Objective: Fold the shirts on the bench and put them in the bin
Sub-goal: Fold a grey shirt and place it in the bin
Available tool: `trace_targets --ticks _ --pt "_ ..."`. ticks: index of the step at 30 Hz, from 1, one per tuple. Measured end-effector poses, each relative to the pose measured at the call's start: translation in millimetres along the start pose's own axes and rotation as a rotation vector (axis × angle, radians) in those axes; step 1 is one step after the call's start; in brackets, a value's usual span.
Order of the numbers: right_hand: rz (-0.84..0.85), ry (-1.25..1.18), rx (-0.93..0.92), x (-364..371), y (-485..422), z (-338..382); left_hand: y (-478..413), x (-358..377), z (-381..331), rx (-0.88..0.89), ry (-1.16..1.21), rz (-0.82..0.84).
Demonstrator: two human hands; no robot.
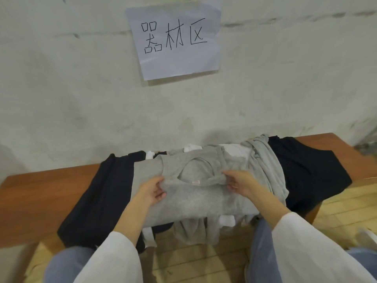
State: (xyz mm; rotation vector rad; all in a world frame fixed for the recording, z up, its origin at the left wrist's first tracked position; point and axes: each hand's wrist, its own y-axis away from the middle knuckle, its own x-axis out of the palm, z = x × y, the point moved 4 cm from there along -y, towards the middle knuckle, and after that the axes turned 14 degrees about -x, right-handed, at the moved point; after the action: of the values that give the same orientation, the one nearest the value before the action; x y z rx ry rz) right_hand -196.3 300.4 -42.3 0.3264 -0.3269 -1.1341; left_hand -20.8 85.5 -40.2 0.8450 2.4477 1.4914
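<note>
**Wooden bench, grey shirt gripped in both hands**

Rough whitewashed wall (81, 99) fills the upper half of the view, with a paper sign (175, 41) bearing three handwritten characters stuck to it. Below runs a reddish-brown bench (40, 190) over a pale tiled floor (346, 205).

A heap of clothes covers the middle of the bench. On top lies the grey shirt (195, 201), spread flat with its neckline and small pink label facing up and its lower part hanging over the near edge. The left hand (152, 190) pinches the fabric just left of the neckline, thumb on top and fingers curled under the cloth. The right hand (238, 182) grips the fabric at the right side of the neckline in the same way, fingers bent around a bunched fold. Both arms wear white sleeves (306, 242).

Under the grey shirt, a dark shirt (98, 201) drapes over the bench to the left, and another dark garment (306, 170) lies to the right. Between that one and the grey shirt sits a twisted light grey garment (263, 160). Bits of white cloth (226, 220) poke out from beneath the pile at its near and far edges.
</note>
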Motion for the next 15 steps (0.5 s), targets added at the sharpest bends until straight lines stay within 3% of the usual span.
trace_targets --ticks 3,6,11,15 --pt "0.038 -0.114 -0.166 4 11 40 23 -2 -30 0.164 -0.009 0.057" --pt "-0.005 -0.079 -0.297 -10 34 51 44 -15 -30 0.362 -0.112 -0.051" --pt "-0.027 0.332 -0.125 -28 47 -20 16 -33 24 0.484 -0.711 -0.324" --pt "-0.049 0.469 -0.183 -29 42 -39 5 -34 44 0.665 -1.022 -0.566"
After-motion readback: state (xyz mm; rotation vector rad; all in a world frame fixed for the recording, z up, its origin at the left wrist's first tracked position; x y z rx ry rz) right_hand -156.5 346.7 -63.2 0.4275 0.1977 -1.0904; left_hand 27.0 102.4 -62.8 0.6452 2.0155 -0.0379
